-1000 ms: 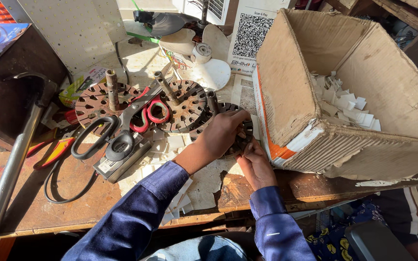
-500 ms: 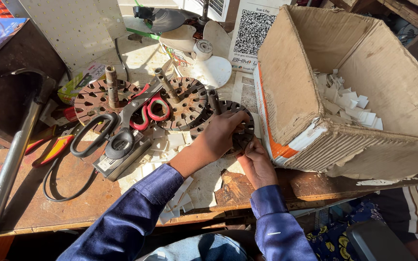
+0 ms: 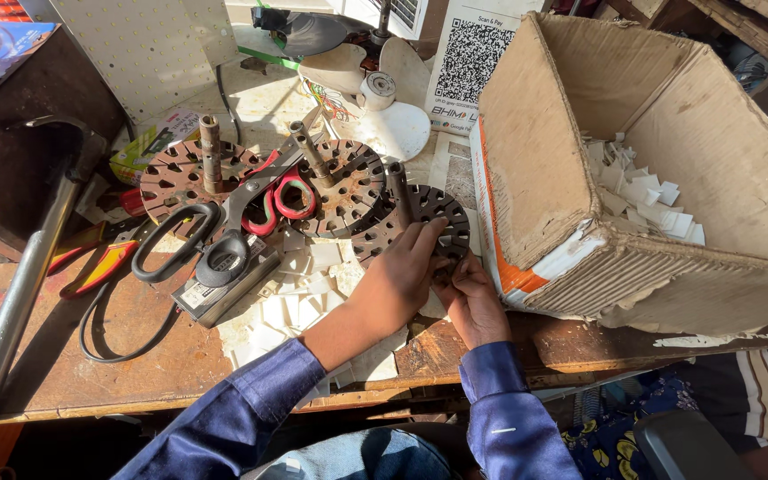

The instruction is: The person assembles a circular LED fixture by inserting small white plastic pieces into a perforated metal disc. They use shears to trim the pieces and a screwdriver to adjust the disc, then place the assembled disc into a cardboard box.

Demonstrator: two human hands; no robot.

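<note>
Both hands are working right at the bench's near edge. The right hand has its fingers curled in against the near rim of a dark slotted disc, pinching something tiny there, can't tell what. The left hand lies over the disc's near-left side, fingers stretched and pressed on it, thumb tucked underneath, so it's gripping the disc. The disc sits a bit back from the near edge, touching the front corner of a big cardboard box tipped on its side, with white paper slips inside.

Left of the hands there's a scatter of white paper squares on the bench. Behind that, black-handled scissors rest on a small grey box, next to red-handled snips. Two more rusty slotted discs with shafts sit farther back, and a white fan blade at the far edge. A metal pipe runs along the left side.
</note>
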